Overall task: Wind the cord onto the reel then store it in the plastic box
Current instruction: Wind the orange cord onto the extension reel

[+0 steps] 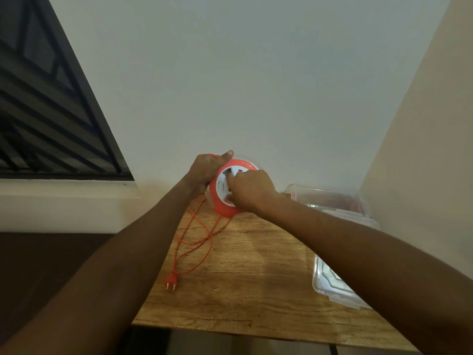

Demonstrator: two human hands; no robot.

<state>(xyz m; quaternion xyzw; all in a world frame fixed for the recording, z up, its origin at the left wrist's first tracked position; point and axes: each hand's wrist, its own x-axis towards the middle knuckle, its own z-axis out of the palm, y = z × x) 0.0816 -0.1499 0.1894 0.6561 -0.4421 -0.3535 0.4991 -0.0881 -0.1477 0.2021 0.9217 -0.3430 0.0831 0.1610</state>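
Note:
An orange reel [225,208] with a white face is held upright above the far end of the wooden table [256,278]. My left hand [204,170] grips its rim from the left, thumb over the top edge. My right hand [250,190] has its fingers curled on the reel's white face. Loose orange cord [202,242] hangs from the reel and lies in loops on the table, ending in an orange plug [171,279] near the left edge. The clear plastic box [330,198] stands open at the far right.
A clear plastic lid [332,285] lies on the table's right side, partly under my right forearm. Walls close in behind and to the right. A dark window with a sill is on the left.

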